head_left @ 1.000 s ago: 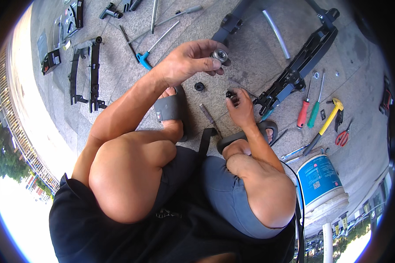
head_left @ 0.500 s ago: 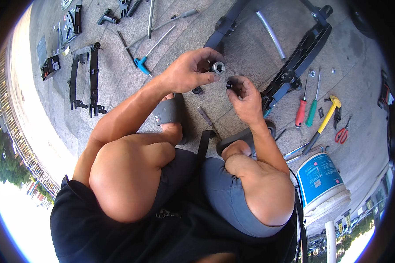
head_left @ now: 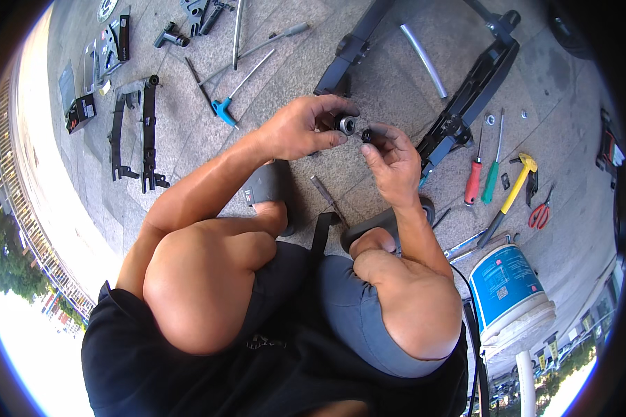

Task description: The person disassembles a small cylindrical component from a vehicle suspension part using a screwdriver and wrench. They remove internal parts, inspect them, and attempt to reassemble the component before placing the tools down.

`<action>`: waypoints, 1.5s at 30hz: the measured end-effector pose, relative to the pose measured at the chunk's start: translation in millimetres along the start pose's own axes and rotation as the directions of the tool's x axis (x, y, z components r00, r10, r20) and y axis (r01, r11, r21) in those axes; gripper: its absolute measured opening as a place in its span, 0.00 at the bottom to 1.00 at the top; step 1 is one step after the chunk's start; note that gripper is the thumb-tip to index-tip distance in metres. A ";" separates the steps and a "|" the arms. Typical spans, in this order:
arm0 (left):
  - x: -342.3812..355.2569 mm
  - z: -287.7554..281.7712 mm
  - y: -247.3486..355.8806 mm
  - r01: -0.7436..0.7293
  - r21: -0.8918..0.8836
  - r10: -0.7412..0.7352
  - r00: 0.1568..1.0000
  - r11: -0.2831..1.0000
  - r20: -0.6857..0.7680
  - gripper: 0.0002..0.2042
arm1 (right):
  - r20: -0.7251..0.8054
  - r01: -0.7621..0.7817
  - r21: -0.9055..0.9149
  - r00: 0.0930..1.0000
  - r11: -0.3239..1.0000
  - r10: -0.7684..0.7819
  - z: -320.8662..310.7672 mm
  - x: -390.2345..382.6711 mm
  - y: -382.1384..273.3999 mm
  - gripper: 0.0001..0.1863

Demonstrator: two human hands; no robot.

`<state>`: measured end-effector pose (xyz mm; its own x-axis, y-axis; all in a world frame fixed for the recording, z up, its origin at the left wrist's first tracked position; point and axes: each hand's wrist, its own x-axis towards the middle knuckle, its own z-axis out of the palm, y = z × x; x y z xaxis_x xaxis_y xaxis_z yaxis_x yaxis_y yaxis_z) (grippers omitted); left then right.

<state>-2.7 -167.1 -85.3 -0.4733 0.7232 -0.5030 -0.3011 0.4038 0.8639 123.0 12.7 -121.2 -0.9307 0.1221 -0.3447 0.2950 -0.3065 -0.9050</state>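
Note:
My left hand is closed on a ringed metal bearing, held between thumb and fingers with its bore turned partly toward my right side. Just to its right, my right hand pinches a small black cylindrical part, a short gap away from the bearing. Below them on the paving lies a metal rod-like tool. A large black metal frame with hinged joints lies beyond and right of my hands, partly behind my right hand.
Grey paving carries a T-handle key, a black fork-like part, a silver tube, screwdrivers, a hammer and red pliers. A white-blue bucket stands at right. My legs and sandals fill the near area.
My left hand has moved down and slightly right with the bearing. My right hand has risen, its small black part now close beside the bearing.

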 end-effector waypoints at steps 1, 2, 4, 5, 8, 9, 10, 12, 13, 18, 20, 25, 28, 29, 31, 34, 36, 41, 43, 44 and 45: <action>-0.1 0.7 0.8 -0.007 0.027 0.007 1.000 1.000 -0.001 0.22 | 0.000 0.002 0.019 1.000 1.000 -0.002 0.6 0.1 -2.2 0.20; -0.4 1.8 1.5 -0.017 0.036 0.017 1.000 0.999 0.005 0.22 | 0.004 0.027 -0.022 1.000 0.999 -0.027 1.0 0.2 -4.1 0.20; -0.6 3.2 3.2 -0.042 0.072 0.041 0.999 0.997 0.016 0.21 | 0.025 0.079 -0.082 0.997 0.993 -0.077 1.2 1.1 -7.2 0.20; -0.7 3.7 4.0 -0.030 0.064 0.029 0.999 0.998 0.017 0.21 | 0.030 0.118 -0.103 0.993 0.988 -0.115 1.2 1.6 -8.4 0.19; -0.5 4.8 5.8 -0.015 0.071 0.013 1.000 0.997 0.023 0.21 | 0.046 0.195 -0.139 0.981 0.971 -0.190 1.3 3.1 -11.3 0.18; -0.3 5.2 6.0 -0.005 0.077 0.003 1.000 0.997 0.025 0.21 | 0.048 0.195 -0.135 0.981 0.971 -0.190 1.3 3.5 -12.1 0.18; -0.1 5.6 6.1 0.003 0.093 -0.005 1.000 0.996 0.023 0.22 | 0.057 0.186 -0.126 0.982 0.975 -0.180 1.3 3.8 -12.7 0.17; -0.2 6.9 5.6 -0.030 0.051 0.030 1.000 0.998 -0.001 0.21 | 0.067 0.191 -0.156 0.981 0.969 -0.183 1.3 4.0 -13.8 0.18; -0.3 7.5 5.3 -0.052 0.046 0.052 0.999 0.998 -0.011 0.21 | 0.066 0.190 -0.157 0.981 0.969 -0.182 1.2 4.0 -14.3 0.18; -1.0 7.7 4.2 -0.050 0.034 0.050 0.999 0.998 -0.001 0.20 | 0.088 0.173 -0.186 0.983 0.967 -0.159 0.6 3.8 -16.3 0.17; -0.8 7.0 4.5 -0.048 0.046 0.048 0.999 0.998 0.002 0.20 | 0.093 0.165 -0.180 0.984 0.970 -0.150 0.4 3.6 -17.0 0.17; -1.0 6.4 6.4 -0.050 0.112 0.051 0.999 0.992 -0.005 0.20 | 0.112 0.145 -0.144 0.985 0.979 -0.129 -0.3 2.5 -17.6 0.17; -1.9 6.6 7.9 -0.047 0.111 0.049 0.999 0.993 -0.017 0.19 | 0.107 0.125 -0.144 0.988 0.982 -0.110 -1.0 2.2 -15.6 0.17; -2.2 6.6 8.3 -0.048 0.108 0.050 0.999 0.993 -0.019 0.19 | 0.106 0.120 -0.123 0.989 0.985 -0.107 -1.1 2.2 -14.2 0.17; -2.6 6.7 9.1 -0.047 0.101 0.050 0.998 0.994 -0.023 0.19 | 0.102 0.104 -0.068 0.990 0.992 -0.097 -1.2 2.2 -11.1 0.17; -2.7 6.6 10.1 -0.053 0.105 0.056 0.998 0.993 -0.027 0.19 | 0.099 0.094 -0.017 0.991 0.995 -0.092 -1.4 1.7 -6.2 0.17; -2.8 6.5 10.7 -0.061 0.101 0.064 0.998 0.993 -0.027 0.19 | 0.081 0.060 0.024 0.995 0.998 -0.062 -2.0 0.6 -3.8 0.18; -3.1 6.7 12.6 -0.090 0.127 0.097 0.994 0.988 -0.047 0.20 | 0.011 0.034 0.046 0.999 0.998 -0.034 -4.3 -0.6 -0.5 0.19; -3.0 6.9 13.1 -0.093 0.127 0.101 0.993 0.988 -0.056 0.20 | -0.001 0.030 0.076 1.000 0.997 -0.030 -5.7 -0.4 0.5 0.19; -2.9 6.9 13.1 -0.091 0.138 0.100 0.993 0.986 -0.060 0.20 | -0.002 0.030 0.078 1.000 0.996 -0.030 -6.5 -0.1 1.1 0.19; -2.9 6.7 13.0 -0.090 0.155 0.101 0.993 0.984 -0.062 0.20 | -0.002 0.022 0.087 1.000 0.996 -0.021 -7.4 -0.1 1.7 0.19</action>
<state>0.4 -160.2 -72.4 -0.5516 0.7239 -0.4143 -0.1257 0.4189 0.8993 125.2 19.2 -124.6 -0.9364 0.1305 -0.3257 0.2551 -0.3843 -0.8873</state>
